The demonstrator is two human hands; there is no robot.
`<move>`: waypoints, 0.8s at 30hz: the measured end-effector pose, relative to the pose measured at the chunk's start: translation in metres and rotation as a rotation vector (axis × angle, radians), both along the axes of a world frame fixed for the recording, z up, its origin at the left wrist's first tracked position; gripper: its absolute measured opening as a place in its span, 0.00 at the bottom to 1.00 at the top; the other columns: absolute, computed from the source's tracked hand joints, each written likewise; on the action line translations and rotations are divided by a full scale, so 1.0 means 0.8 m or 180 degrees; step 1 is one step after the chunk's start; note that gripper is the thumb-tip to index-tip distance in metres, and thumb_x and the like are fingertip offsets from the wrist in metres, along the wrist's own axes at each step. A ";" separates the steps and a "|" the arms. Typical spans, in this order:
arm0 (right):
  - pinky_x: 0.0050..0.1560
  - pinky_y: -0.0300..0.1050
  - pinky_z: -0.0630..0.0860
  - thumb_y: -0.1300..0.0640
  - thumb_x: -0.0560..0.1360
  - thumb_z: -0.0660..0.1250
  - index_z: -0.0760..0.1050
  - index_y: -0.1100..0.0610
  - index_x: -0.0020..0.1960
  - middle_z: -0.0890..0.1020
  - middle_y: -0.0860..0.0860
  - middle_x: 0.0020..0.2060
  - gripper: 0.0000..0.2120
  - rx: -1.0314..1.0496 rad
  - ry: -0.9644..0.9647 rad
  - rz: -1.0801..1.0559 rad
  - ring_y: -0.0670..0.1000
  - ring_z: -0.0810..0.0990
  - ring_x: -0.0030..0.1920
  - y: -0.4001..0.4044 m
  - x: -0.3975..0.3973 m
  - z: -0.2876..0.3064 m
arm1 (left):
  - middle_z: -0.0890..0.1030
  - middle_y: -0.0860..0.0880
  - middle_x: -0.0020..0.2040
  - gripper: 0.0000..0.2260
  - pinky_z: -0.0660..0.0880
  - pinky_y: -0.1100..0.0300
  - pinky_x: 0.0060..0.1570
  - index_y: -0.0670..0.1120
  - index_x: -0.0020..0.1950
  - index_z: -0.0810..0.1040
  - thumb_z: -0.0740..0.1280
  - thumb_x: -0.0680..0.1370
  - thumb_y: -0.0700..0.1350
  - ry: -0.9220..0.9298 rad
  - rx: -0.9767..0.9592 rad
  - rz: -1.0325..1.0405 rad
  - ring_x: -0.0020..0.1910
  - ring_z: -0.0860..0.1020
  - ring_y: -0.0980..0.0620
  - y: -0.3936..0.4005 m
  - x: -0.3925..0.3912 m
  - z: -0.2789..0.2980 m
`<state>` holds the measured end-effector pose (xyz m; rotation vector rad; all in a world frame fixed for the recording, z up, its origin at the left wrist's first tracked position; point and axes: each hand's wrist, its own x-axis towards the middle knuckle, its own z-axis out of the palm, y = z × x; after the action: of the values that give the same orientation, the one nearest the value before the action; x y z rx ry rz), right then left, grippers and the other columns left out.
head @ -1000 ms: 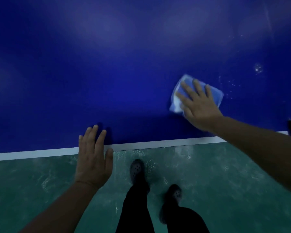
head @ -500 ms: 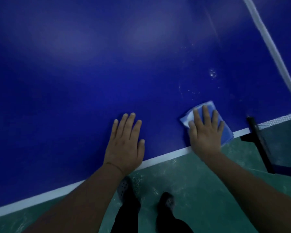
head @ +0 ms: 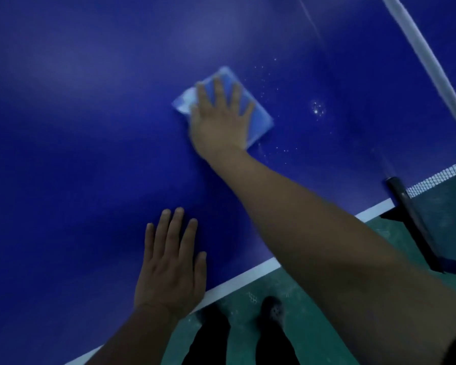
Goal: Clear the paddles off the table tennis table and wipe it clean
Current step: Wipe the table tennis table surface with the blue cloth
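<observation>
The dark blue table tennis table fills most of the view, with a white line along its near edge. My right hand lies flat with spread fingers on a folded light blue cloth, pressing it to the tabletop well in from the edge. My left hand rests palm down on the table beside the white line and holds nothing. Small water droplets glisten on the surface to the right of the cloth. No paddles are in view.
The net with its white top band runs along the right, clamped by a black post at the table's edge. Below the edge is a green floor, where my dark trousers and shoes stand.
My right hand has slid the cloth away from the near edge, up and to the left across the table. My left hand stays flat near the white line.
</observation>
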<state>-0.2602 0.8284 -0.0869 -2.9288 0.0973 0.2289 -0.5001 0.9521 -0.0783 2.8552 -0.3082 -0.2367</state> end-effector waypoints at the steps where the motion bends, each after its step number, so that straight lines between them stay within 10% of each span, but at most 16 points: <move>1: 0.75 0.70 0.42 0.45 0.84 0.47 0.51 0.43 0.81 0.47 0.50 0.82 0.26 -0.0111 -0.0012 -0.0288 0.62 0.45 0.81 -0.041 -0.020 -0.001 | 0.63 0.38 0.78 0.27 0.47 0.41 0.77 0.39 0.75 0.69 0.53 0.81 0.53 0.0003 -0.0034 -0.0005 0.79 0.56 0.39 0.000 0.000 0.001; 8: 0.75 0.71 0.45 0.39 0.81 0.40 0.49 0.45 0.82 0.47 0.50 0.82 0.30 -0.0275 0.0205 -0.2363 0.61 0.44 0.81 -0.218 -0.197 0.013 | 0.63 0.37 0.78 0.27 0.47 0.40 0.77 0.38 0.75 0.69 0.52 0.81 0.53 0.0043 -0.0045 -0.0027 0.79 0.56 0.37 0.000 0.001 0.004; 15: 0.75 0.72 0.46 0.42 0.83 0.49 0.63 0.46 0.79 0.60 0.52 0.80 0.26 -0.0154 -0.0261 0.0614 0.63 0.52 0.80 -0.067 -0.202 -0.004 | 0.62 0.37 0.78 0.28 0.45 0.42 0.78 0.38 0.74 0.68 0.52 0.80 0.53 0.0032 -0.0129 0.0076 0.79 0.55 0.38 -0.001 0.001 0.000; 21: 0.76 0.68 0.42 0.38 0.81 0.41 0.51 0.42 0.81 0.49 0.49 0.82 0.30 -0.0321 0.0232 -0.1451 0.59 0.44 0.81 -0.268 -0.241 0.011 | 0.59 0.38 0.79 0.28 0.45 0.41 0.79 0.39 0.76 0.66 0.51 0.81 0.53 -0.0032 -0.0104 0.0057 0.80 0.52 0.39 0.002 -0.001 -0.006; 24: 0.77 0.68 0.40 0.37 0.81 0.37 0.48 0.43 0.82 0.47 0.49 0.82 0.30 -0.0391 0.0227 -0.0919 0.60 0.41 0.81 -0.249 -0.226 0.012 | 0.59 0.39 0.79 0.28 0.46 0.41 0.78 0.40 0.76 0.65 0.51 0.81 0.53 -0.0005 -0.0109 0.0087 0.80 0.52 0.40 0.000 -0.001 -0.001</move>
<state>-0.4409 0.6293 -0.0770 -2.9779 0.5585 0.2901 -0.5006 0.9525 -0.0794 2.8240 -0.2707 -0.2215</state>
